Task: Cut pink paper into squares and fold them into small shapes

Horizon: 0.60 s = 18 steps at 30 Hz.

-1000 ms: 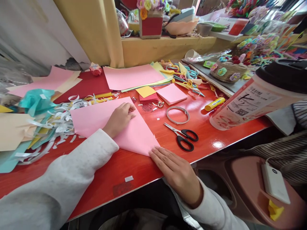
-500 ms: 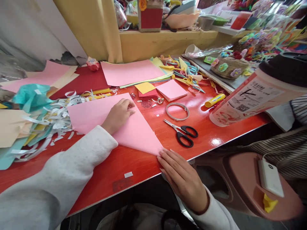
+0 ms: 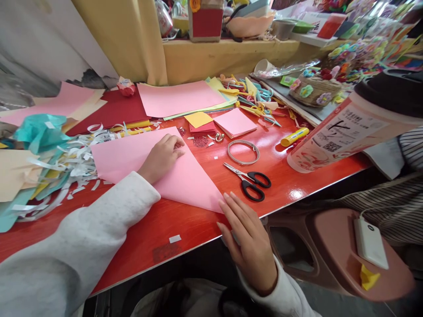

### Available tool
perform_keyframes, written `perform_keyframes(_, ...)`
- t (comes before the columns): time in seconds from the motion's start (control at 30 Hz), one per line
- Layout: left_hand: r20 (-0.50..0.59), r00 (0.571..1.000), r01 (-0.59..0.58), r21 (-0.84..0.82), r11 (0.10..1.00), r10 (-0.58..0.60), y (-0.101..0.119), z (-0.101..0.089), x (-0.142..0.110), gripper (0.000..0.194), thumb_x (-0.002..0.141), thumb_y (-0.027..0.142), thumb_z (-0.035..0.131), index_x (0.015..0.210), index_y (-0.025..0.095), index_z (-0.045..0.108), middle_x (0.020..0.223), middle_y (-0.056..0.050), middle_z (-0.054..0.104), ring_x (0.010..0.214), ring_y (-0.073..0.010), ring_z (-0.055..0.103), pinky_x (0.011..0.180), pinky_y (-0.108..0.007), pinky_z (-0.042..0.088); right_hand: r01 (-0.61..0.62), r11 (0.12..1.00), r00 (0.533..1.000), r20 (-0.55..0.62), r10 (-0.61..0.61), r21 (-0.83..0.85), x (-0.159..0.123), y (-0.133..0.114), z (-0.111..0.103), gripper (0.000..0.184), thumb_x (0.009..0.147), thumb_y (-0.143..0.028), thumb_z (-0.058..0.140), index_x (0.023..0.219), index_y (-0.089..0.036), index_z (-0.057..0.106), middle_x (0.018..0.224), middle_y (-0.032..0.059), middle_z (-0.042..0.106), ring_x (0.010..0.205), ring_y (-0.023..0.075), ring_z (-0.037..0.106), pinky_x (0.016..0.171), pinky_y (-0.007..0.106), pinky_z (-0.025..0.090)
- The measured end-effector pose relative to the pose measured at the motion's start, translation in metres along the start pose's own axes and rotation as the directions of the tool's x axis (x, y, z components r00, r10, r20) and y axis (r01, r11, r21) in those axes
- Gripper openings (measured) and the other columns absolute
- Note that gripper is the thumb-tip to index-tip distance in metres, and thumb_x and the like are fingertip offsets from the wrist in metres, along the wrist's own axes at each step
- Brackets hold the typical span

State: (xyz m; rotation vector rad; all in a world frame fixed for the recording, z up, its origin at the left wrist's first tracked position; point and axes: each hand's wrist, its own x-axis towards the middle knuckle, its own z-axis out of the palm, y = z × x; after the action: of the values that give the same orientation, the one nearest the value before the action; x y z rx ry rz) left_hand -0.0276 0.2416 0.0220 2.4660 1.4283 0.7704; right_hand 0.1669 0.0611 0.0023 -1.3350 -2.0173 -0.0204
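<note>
A folded sheet of pink paper (image 3: 194,189) lies on the red table, with a pointed corner toward the front edge. My left hand (image 3: 161,158) rests on top of the sheet, its fingers loosely bent and the thumb apart, holding nothing. At the pointed corner, my right hand (image 3: 246,240) touches the paper with fingertips; its fingers are stretched out and the thumb is spread away. Scissors with black handles (image 3: 249,181) lie right of the sheet, their blades slightly apart. Behind them is a ring-shaped band (image 3: 243,152).
A large lidded cup (image 3: 346,132) stands at the right. White paper shreds (image 3: 79,163) pile up at the left. Small pink squares (image 3: 235,123), a yellow tube (image 3: 294,137) and more pink sheets (image 3: 180,97) lie farther back. A stool (image 3: 343,246) holds a white power bank (image 3: 371,242).
My right hand has lifted and turned slightly, its fingers moving up along the corner and its thumb spreading. My left hand stays on the paper. The view has shifted a little.
</note>
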Motion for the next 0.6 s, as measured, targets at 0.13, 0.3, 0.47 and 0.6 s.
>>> perform_keyframes(0.13, 0.007, 1.0, 0.008, -0.007, 1.0, -0.008, 0.001, -0.001, 0.0, 0.015, 0.077, 0.02, 0.047, 0.091, 0.017, 0.05, 0.09, -0.003, 0.052, 0.085, -0.0154, 0.05, 0.079, -0.029, 0.04, -0.04, 0.997, 0.999, 0.026, 0.041, -0.061, 0.016, -0.008, 0.004, 0.039, 0.082, -0.02, 0.048, 0.119, -0.01, 0.048, 0.125, 0.01, 0.048, 0.12, 0.021, 0.039, 0.099, 0.036, 0.038)
perform_keyframes(0.3, 0.008, 1.0, 0.006, -0.019, 1.0, -0.006, 0.001, -0.002, 0.0, 0.016, 0.076, 0.019, 0.047, 0.092, 0.017, 0.049, 0.091, -0.003, 0.052, 0.084, -0.0153, 0.05, 0.078, -0.029, 0.041, 0.003, 0.999, 0.997, 0.077, 0.0, -0.044, 0.022, -0.012, 0.01, 0.03, 0.083, -0.019, 0.046, 0.109, -0.011, 0.058, 0.116, 0.0076, 0.057, 0.11, 0.0202, 0.05, 0.094, 0.034, 0.043)
perform_keyframes(0.47, 0.003, 1.0, 0.004, -0.023, 1.0, -0.004, 0.0, -0.001, 0.001, 0.017, 0.076, 0.019, 0.047, 0.092, 0.017, 0.049, 0.091, -0.003, 0.053, 0.084, -0.0151, 0.051, 0.078, -0.029, 0.041, -0.002, 0.999, 0.998, 0.066, 0.005, -0.045, 0.021, -0.011, 0.01, 0.028, 0.082, -0.018, 0.047, 0.107, -0.01, 0.059, 0.113, 0.0076, 0.058, 0.107, 0.0215, 0.052, 0.091, 0.035, 0.045)
perform_keyframes(0.6, 0.016, 1.0, 0.019, -0.001, 1.0, -0.019, -0.001, -0.001, 0.001, 0.019, 0.076, 0.02, 0.048, 0.094, 0.016, 0.051, 0.093, -0.004, 0.053, 0.084, -0.0151, 0.051, 0.078, -0.029, 0.041, -0.011, 0.999, 0.998, 0.058, 0.014, -0.045, 0.021, -0.012, 0.011, 0.028, 0.082, -0.017, 0.048, 0.107, -0.011, 0.06, 0.112, 0.0078, 0.059, 0.106, 0.0221, 0.052, 0.09, 0.036, 0.046)
